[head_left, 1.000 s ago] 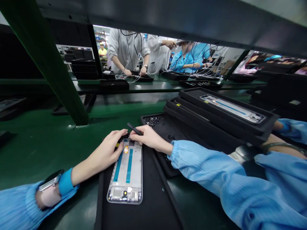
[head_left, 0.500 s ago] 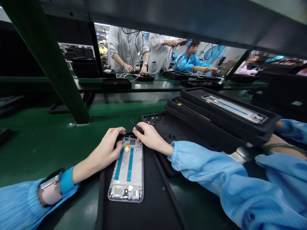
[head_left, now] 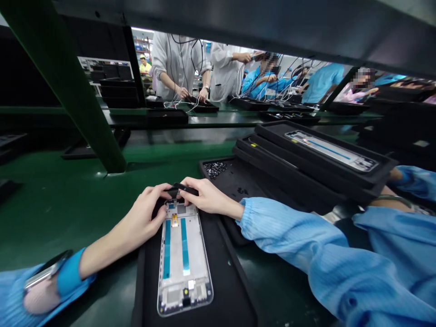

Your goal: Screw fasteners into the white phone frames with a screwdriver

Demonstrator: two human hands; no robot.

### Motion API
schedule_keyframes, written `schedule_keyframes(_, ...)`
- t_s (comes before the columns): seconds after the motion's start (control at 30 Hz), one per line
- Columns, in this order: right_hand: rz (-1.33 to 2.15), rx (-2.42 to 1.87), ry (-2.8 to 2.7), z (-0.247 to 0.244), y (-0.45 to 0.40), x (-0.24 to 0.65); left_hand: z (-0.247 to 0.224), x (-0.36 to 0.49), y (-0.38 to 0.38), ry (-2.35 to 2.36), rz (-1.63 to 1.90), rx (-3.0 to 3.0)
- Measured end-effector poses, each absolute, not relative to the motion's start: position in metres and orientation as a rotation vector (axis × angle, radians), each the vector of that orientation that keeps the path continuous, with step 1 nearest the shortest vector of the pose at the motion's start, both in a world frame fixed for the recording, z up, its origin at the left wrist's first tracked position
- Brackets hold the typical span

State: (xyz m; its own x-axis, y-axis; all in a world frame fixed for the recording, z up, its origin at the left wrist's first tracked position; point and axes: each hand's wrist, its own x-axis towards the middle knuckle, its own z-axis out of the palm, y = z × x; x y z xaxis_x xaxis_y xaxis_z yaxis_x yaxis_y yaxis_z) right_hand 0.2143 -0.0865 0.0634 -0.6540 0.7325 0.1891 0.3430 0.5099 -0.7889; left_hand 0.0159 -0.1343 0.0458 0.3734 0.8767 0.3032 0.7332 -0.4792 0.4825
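A silver phone frame (head_left: 190, 254) with two blue strips and a small orange flex piece lies at a slant over a black tray (head_left: 228, 290). My left hand (head_left: 151, 211) grips its upper left corner between thumb and fingers. At the top edge, my right hand (head_left: 206, 195) is closed round a slim black tool, which looks like tweezers (head_left: 186, 189). Its working end is hidden among the fingers. Both hands nearly meet over the frame's top end, so what they touch there is partly covered.
Right of my hands, another black tray (head_left: 235, 181) holds a heap of tiny dark parts (head_left: 215, 169). Stacked trays (head_left: 316, 168) stand beyond it, with another phone frame (head_left: 332, 150) on top. A neighbour's blue sleeve (head_left: 395, 240) reaches in at right. A green post (head_left: 85, 95) rises at left.
The phone frame's lower end has swung right and toward me. The tool in my right hand has tipped flatter, and both hands have shifted slightly left.
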Motion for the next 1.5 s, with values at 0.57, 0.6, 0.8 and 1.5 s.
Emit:
schedule_keyframes(0.57, 0.772, -0.7, -2.442, 0.066, -0.09, 0.219, 0.055, 0.028, -0.165, 1.448, 0.836, 2.301)
schedule_keyframes(0.6, 0.762, -0.701, -2.446, 0.066, -0.09, 0.219, 0.055, 0.028, -0.165, 1.449, 0.823, 2.306)
schedule_keyframes(0.8, 0.703, -0.69, -2.463, 0.062, -0.089, 0.218, 0.056, 0.026, -0.164, 1.465, 0.772, 2.333)
schedule_keyframes(1.5, 0.576, -0.561, -2.522, 0.062, -0.091, 0.215, 0.055, 0.019, -0.163, 1.374, 0.723, 2.527)
